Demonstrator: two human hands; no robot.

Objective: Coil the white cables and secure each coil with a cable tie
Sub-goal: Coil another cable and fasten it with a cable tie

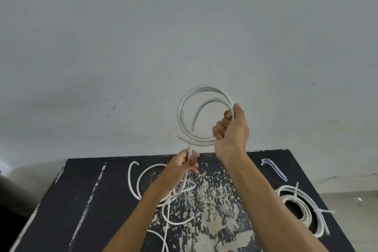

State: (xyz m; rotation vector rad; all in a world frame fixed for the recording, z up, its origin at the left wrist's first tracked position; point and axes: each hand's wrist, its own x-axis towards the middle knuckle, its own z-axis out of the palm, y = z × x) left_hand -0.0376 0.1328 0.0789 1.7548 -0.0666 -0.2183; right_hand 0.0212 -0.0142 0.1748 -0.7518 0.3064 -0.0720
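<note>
My right hand grips a coil of white cable by its right side, holding it up in front of the wall. The cable's free run drops from the coil's bottom into my left hand, which pinches it just below. From there it trails down to loose white cable lying in loops on the black table. A finished coil with cable ties round it lies at the table's right. A few spare cable ties lie near the back right corner.
The table's paint is worn to pale patches in the middle. A pale wall stands right behind the table. The table's left and right edges fall off to the floor.
</note>
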